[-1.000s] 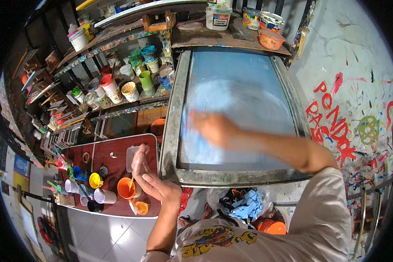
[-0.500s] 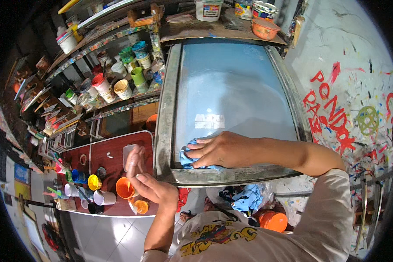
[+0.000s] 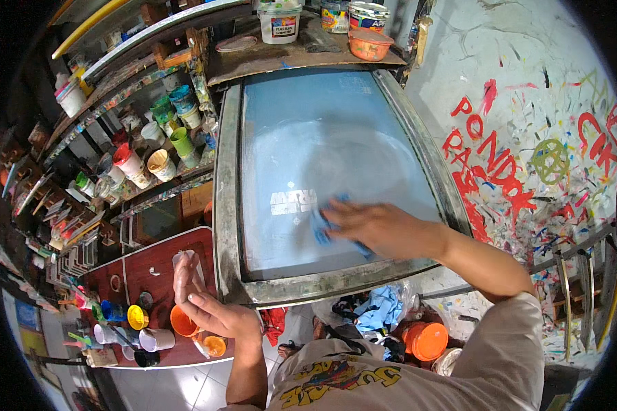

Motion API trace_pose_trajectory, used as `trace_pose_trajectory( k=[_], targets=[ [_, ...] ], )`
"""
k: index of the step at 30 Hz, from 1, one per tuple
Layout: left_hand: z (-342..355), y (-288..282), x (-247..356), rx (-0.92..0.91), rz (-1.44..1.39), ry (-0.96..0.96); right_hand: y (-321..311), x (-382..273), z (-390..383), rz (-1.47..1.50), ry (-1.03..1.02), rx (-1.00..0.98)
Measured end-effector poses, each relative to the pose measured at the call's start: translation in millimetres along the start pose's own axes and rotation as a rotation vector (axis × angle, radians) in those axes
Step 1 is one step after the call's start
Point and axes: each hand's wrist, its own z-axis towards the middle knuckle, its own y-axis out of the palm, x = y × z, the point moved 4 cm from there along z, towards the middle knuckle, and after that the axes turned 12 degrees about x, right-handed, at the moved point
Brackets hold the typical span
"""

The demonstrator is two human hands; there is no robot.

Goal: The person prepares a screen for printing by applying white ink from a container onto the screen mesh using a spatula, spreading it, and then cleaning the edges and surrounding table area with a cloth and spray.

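Observation:
Blurred by motion, my right hand presses a crumpled blue cloth on the blue-grey mesh of a screen printing frame. The cloth lies just right of a pale block of lettering on the mesh. Just left of the frame's near-left corner, my left hand is raised over a dark red table, fingers stretched out. By its fingertips shows a translucent whitish thing, partly covered; whether the hand touches it I cannot tell.
Paint cups crowd the left shelves; several more, with an orange cup, stand on the red table. A board behind the frame carries tubs. Below the frame are cloths and an orange bucket. A paint-marked wall rises at right.
My right hand has moved the cloth from the mesh's near-left corner to the right and slightly away, uncovering that corner. My left hand stays raised beside the frame. The whole view has shifted.

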Motion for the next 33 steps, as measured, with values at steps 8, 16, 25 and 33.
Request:
trace_pose_trajectory(
  k=[8, 16, 25, 33],
  targets=[
    [-3.2, 3.8, 0.5, -0.07, -0.006, -0.004, 22.3, 85.2, 29.0, -0.188, 0.24, 0.272],
    [-0.1, -7.5, -4.5, -0.069, 0.047, -0.015, 5.1, 78.1, -20.2, -0.05, 0.168, 0.002],
    [2.6, -7.3, 1.3, -0.108, 0.055, 0.015, 43.6, 18.5, 81.0, -0.169, -0.093, 0.235],
    [-6.0, 6.1, 2.2, -0.136, -0.03, -0.039, 32.6, 174.6, 126.1, -0.386, 0.545, 0.2]
  ],
)
